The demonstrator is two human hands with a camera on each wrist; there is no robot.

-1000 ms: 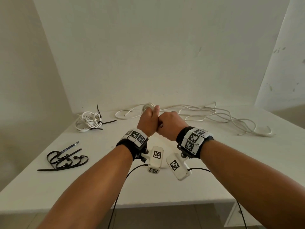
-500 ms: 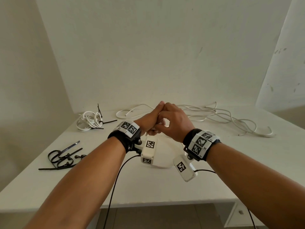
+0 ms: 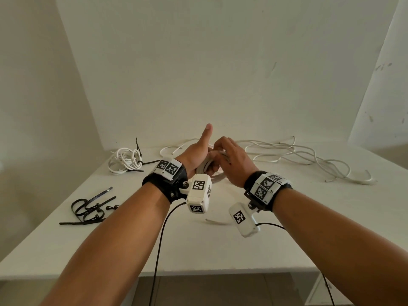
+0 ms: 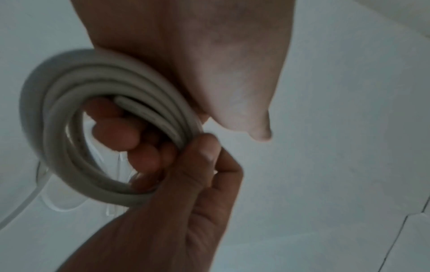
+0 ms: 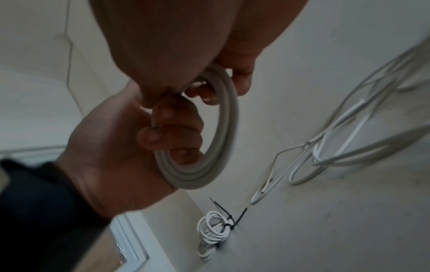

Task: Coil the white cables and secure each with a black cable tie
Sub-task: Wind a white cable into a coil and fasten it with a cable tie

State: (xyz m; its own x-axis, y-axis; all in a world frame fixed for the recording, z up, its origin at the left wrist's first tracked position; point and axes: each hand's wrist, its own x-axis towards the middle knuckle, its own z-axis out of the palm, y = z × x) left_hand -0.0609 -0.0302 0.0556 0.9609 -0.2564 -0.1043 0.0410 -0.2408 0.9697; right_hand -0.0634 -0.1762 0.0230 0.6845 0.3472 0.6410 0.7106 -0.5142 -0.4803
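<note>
White bench [image 3: 220,250] in a plain corner: loose white cables [image 3: 293,155] at 1 o'clock, one tied bundle [image 3: 125,160] at 11, spare black cable ties [image 3: 90,208] at 9. Coil [image 4: 76,128] held centre above the bench, left hand [image 3: 196,155] curled round the loops, thumb up; right hand [image 3: 231,162] pinching the newest turn. Advice: lay each turn flat on the last, same diameter, left grip firm.

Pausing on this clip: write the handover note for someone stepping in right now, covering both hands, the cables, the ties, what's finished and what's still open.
Left hand: fingers curled through the half-wound cable coil, thumb up.
Right hand: pinches the same coil at its rim.
Done: one tied bundle lies at the table's back left.
Spare black cable ties lie at the front left.
Loose white cables sprawl at the back right.
Left: finish winding, tie this coil, then coil and tie the remainder.
</note>
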